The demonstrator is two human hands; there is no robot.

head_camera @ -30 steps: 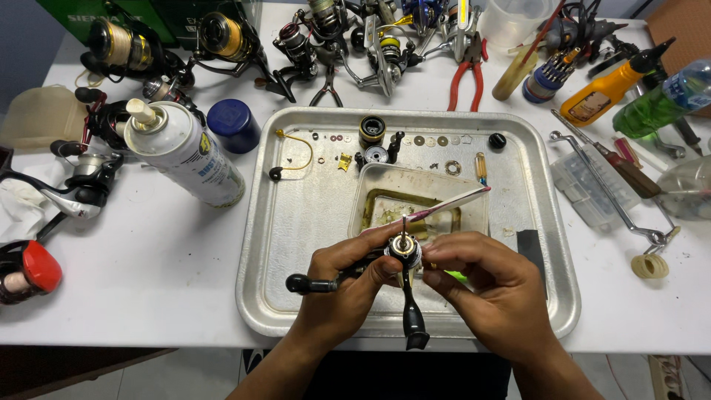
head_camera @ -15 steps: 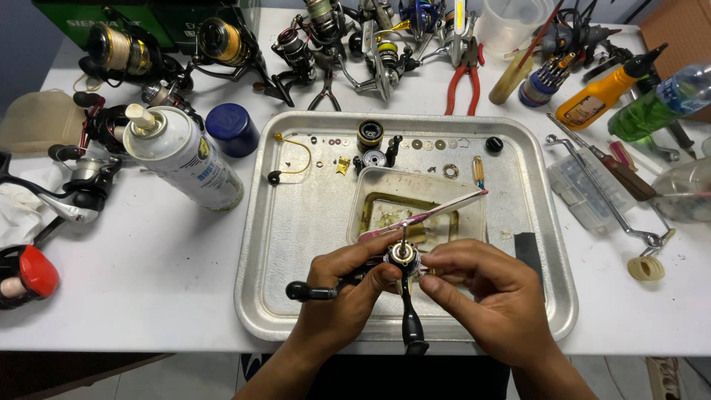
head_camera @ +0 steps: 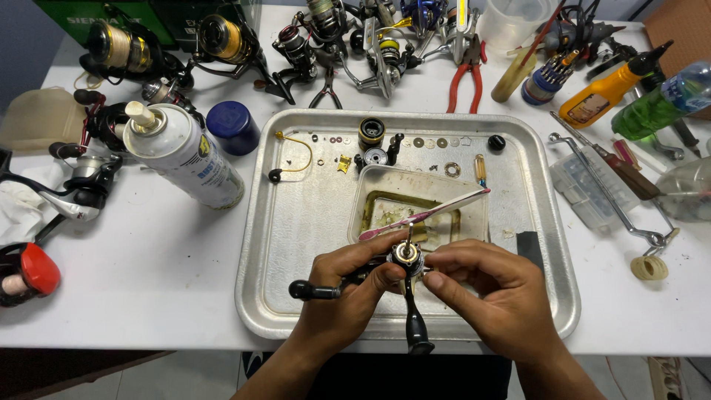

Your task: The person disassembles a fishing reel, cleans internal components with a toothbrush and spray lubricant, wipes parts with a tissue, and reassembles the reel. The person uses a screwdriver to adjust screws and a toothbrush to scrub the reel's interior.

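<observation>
Since the earlier frame both hands have barely shifted; the reel body stays pinched between them above the tray's near edge. Left hand (head_camera: 348,289) is closed around the reel (head_camera: 406,261), thumb against its side. Right hand (head_camera: 495,292) has fingertips together on the brass top of the reel. Handle knob (head_camera: 300,290) sticks out left of the grip; the reel foot (head_camera: 416,330) hangs below it. Just beyond the grip: a toothbrush (head_camera: 426,215) across a small tub (head_camera: 474,215). All over the metal tray (head_camera: 296,222).
</observation>
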